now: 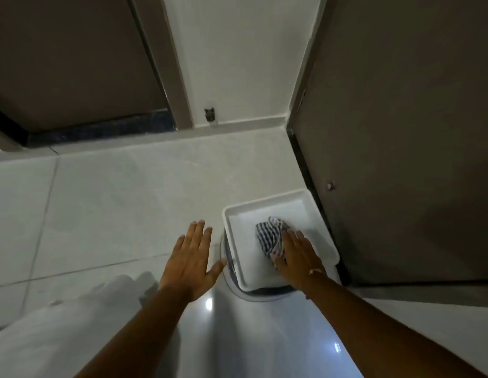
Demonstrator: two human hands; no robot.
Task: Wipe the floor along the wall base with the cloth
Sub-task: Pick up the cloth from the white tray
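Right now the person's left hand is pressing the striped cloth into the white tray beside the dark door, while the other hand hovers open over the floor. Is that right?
Not quite. In the head view it is the right hand that presses the striped cloth into the white tray beside the dark door; the left hand is the one spread open over the floor.
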